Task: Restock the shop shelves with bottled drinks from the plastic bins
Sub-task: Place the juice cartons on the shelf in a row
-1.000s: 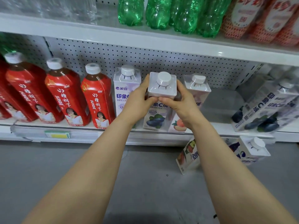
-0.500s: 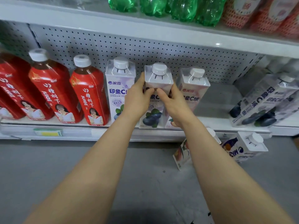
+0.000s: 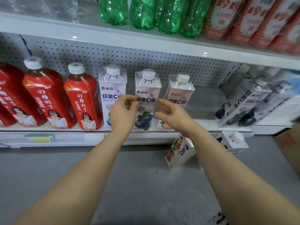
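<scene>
On the lower shelf [image 3: 206, 125] the blueberry carton [image 3: 146, 95] stands upright near the front edge. It is between a second blueberry carton [image 3: 112, 88] on its left and a peach carton [image 3: 178, 93] on its right, with a small gap on each side. Both hands are just in front of it and hold nothing. The left hand [image 3: 123, 114] has its fingers [image 3: 129, 100] loosely curled, thumb close to the forefinger. The right hand [image 3: 172, 114] has its fingers relaxed and a little spread, the palm turned toward the carton's right side. Whether any fingertip touches the carton I cannot tell, because the picture is blurred there. I judge that this carton is placed and the step in hand is to fetch the next drink. On the floor [image 3: 129, 176] below the shelf are a tilted fruit-print carton [image 3: 180, 151] and a white carton [image 3: 233, 142], both near the right forearm; no plastic bin is in view. The next move probably calls for lowering a hand to one of these and lifting it in under the upper shelf [image 3: 146, 41], which leaves only modest room above the caps. Open room lies right of the peach carton, up to the leaning cartons [image 3: 243, 103]. On the left the red juice bottles [image 3: 82, 98] fill the row. A careless elbow could knock down the leaning cartons.
</scene>
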`<state>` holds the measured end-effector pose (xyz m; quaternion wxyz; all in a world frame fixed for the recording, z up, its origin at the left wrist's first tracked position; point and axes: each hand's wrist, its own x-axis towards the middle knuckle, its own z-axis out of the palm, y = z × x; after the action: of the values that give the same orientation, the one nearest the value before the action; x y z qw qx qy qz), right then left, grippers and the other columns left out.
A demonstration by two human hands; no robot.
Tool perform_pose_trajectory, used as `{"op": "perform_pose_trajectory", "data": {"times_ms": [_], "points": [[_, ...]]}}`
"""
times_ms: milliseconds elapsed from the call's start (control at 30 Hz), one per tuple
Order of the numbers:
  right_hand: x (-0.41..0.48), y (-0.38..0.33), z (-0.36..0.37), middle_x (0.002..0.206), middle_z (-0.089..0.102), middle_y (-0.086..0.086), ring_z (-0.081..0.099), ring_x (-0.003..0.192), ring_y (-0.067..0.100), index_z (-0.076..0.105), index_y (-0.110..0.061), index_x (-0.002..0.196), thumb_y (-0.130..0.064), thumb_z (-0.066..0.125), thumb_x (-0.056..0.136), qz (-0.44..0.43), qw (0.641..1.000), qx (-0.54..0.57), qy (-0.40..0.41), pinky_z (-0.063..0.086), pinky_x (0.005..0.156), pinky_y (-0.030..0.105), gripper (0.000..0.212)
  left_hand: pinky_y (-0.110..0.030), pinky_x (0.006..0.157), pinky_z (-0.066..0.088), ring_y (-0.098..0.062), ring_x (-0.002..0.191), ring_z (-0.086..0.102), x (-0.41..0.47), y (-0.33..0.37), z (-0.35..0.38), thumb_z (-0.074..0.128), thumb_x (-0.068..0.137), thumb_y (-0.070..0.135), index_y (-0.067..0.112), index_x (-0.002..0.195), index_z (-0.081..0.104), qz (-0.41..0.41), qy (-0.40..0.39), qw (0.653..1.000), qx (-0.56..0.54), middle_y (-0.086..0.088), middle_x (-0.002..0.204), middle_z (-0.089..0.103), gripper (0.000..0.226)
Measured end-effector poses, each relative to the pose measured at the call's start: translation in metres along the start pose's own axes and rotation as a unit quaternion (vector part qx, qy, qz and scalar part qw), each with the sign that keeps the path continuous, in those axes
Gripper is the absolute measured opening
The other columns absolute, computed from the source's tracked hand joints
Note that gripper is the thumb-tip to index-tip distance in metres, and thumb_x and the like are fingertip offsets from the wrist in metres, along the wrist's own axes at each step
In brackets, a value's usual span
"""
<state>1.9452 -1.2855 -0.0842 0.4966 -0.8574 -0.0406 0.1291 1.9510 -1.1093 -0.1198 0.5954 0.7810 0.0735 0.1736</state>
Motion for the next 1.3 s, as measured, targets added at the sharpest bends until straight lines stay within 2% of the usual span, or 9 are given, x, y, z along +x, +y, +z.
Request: {"op": "perform_pose_trajectory", "data": {"times_ms": [167,267,400,600,700,833,967,1100,1300], "points": [[-0.035,0.008,-0.074,0.134,0.063,0.004,0.059,0.123,0.014,0.055,-0.014,0.14,-0.007,0.075,0.087,0.1,0.981,-0.141,-0.086,0.046,0.103,0.027,0.057,-0.04,0.089,0.055,-0.016,0.083,0.067,-0.024,0.009,0.024,0.071,0.086,0.011,0.03,0.087,0.066,-0.009,-0.162,0.987,0.018,0.005,0.086,0.07,0.02],[-0.044,0.025,-0.107,0.135,0.062,0.005,0.06,0.121,0.017,0.054,-0.016,0.142,-0.006,0.078,0.085,0.143,0.968,-0.197,-0.062,0.047,0.106,0.033,0.062,-0.025,0.087,0.049,-0.011,0.091,0.064,-0.044,0.019,0.055,0.076,0.083,0.024,0.023,0.111,0.067,0.023,-0.311,0.938,0.153,0.009,0.103,0.068,0.031],[-0.042,0.063,-0.129,0.139,0.057,0.005,0.058,0.122,0.024,0.044,-0.023,0.149,-0.014,0.083,0.082,0.19,0.949,-0.25,-0.035,0.046,0.109,0.045,0.078,-0.036,0.101,0.047,-0.022,0.119,0.058,-0.058,0.015,0.104,0.081,0.078,0.03,0.014,0.144,0.045,0.066,-0.411,0.876,0.242,-0.006,0.139,0.056,0.077],[-0.039,0.124,-0.12,0.142,0.053,0.004,0.059,0.117,0.026,0.037,-0.025,0.15,-0.007,0.086,0.072,0.217,0.948,-0.225,-0.062,0.056,0.096,0.046,0.094,-0.038,0.097,0.049,-0.024,0.12,0.056,-0.068,-0.027,0.141,0.086,0.07,0.032,0.015,0.136,0.045,0.04,-0.416,0.868,0.268,-0.004,0.133,0.059,0.079],[-0.04,0.153,-0.106,0.124,0.058,-0.007,0.055,0.113,0.017,0.048,-0.026,0.134,-0.018,0.089,0.071,0.178,0.967,-0.181,-0.027,0.049,0.104,0.039,0.076,-0.038,0.091,0.054,-0.018,0.111,0.063,-0.076,-0.046,0.148,0.087,0.067,0.034,0.027,0.132,0.048,0.025,-0.398,0.888,0.229,0.004,0.126,0.064,0.076],[-0.048,0.188,-0.096,0.106,0.064,-0.017,0.061,0.11,0.014,0.059,-0.032,0.115,-0.02,0.085,0.078,0.143,0.983,-0.11,0.032,0.05,0.097,0.033,0.047,-0.033,0.091,0.053,-0.016,0.112,0.062,-0.084,-0.054,0.15,0.086,0.07,0.029,0.028,0.136,0.05,0.029,-0.359,0.913,0.189,0.005,0.127,0.064,0.075],[-0.046,0.201,-0.099,0.12,0.069,-0.009,0.063,0.115,0.015,0.057,-0.029,0.134,-0.019,0.084,0.079,0.147,0.987,-0.051,0.045,0.051,0.104,0.044,0.062,-0.033,0.098,0.05,-0.017,0.119,0.057,-0.086,-0.054,0.155,0.086,0.072,0.024,0.029,0.143,0.045,0.052,-0.374,0.909,0.176,0.004,0.133,0.06,0.082],[-0.041,0.195,-0.099,0.132,0.063,-0.007,0.058,0.118,0.015,0.047,-0.032,0.145,-0.017,0.082,0.082,0.118,0.99,-0.067,0.024,0.049,0.104,0.038,0.074,-0.043,0.102,0.049,-0.02,0.121,0.055,-0.078,-0.053,0.162,0.087,0.069,0.027,0.03,0.145,0.041,0.034,-0.384,0.906,0.176,0.002,0.137,0.056,0.088],[-0.035,0.198,-0.093,0.135,0.059,-0.007,0.056,0.124,0.017,0.038,-0.034,0.149,-0.013,0.087,0.076,0.104,0.994,0.016,-0.001,0.051,0.104,0.044,0.09,-0.031,0.097,0.047,-0.014,0.117,0.054,-0.082,-0.055,0.171,0.086,0.071,0.029,0.024,0.14,0.045,0.039,-0.356,0.918,0.171,0.005,0.134,0.057,0.081]]}}
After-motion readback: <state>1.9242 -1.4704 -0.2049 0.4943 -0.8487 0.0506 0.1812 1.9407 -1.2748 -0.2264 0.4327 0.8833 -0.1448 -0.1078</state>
